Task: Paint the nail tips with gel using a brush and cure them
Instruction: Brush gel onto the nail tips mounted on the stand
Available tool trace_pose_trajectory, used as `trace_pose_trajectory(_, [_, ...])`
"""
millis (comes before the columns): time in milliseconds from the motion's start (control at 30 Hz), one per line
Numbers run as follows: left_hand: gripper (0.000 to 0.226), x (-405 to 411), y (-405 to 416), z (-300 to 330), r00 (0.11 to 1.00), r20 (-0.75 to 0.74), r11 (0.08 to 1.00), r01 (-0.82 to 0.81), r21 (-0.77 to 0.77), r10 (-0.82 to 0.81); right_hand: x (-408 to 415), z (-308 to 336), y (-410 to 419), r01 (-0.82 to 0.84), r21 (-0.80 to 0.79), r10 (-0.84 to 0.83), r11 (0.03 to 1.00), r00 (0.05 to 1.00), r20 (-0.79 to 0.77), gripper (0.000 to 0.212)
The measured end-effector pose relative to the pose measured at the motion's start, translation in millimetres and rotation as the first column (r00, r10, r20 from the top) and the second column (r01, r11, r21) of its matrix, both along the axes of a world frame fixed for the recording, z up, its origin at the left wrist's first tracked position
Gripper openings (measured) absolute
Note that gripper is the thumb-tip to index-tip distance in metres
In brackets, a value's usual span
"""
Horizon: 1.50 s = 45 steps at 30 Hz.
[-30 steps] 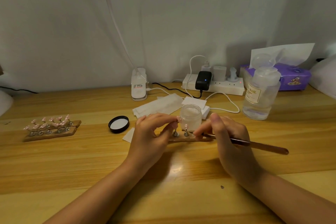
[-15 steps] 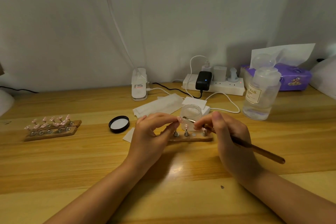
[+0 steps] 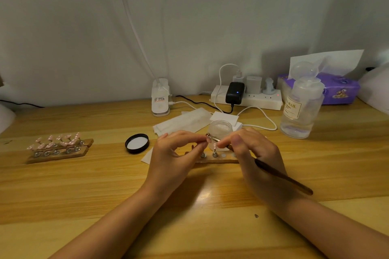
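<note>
Single head-worn wide-angle view only. Looks forward and down from above the near edge of the counter (image 3: 63,195), facing the back wall (image 3: 189,27). Close: both forearms enter from the bottom edge, hands mid-frame. Straight lines bowed toward the frame edges.

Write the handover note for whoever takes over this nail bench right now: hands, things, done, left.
Left hand pinches one nail tip up above the wooden stand.
Right hand grips the brush, its head at that tip.
Open gel jar sits just behind the hands; its black lid lies to the left.
One more tip stands on the near stand, which also shows bare spots.
Pink tips fill the two stands at far left; whether cured, cannot tell.
Left: finish this tip, paint the rest, cure.
</note>
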<state>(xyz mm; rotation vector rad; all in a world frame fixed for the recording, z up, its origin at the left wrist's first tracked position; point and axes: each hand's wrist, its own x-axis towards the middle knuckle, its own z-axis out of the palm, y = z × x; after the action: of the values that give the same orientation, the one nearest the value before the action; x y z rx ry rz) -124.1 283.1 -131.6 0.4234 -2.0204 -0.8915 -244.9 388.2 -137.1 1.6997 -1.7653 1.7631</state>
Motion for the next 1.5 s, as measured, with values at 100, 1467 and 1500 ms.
trace_pose_trajectory(100, [0.020,0.2,-0.3,0.3,1.000,0.001,1.000,-0.016,0.004,0.016,-0.1,-1.9,3.2,-0.009,-0.029,0.010,1.000,0.999,0.034,0.043])
trace_pose_trajectory(1467, [0.030,1.8,4.2,0.2,0.987,0.141,0.989,0.094,-0.117,-0.078,-0.8,5.4,1.2,-0.030,0.162,0.028,0.986,1.000,0.014,0.026])
trace_pose_trajectory(1500, [0.031,1.8,4.4,0.7,0.987,0.143,0.990,0.094,-0.109,-0.078,-0.9,4.9,0.9,-0.024,0.155,0.024,0.988,1.000,0.006,0.026])
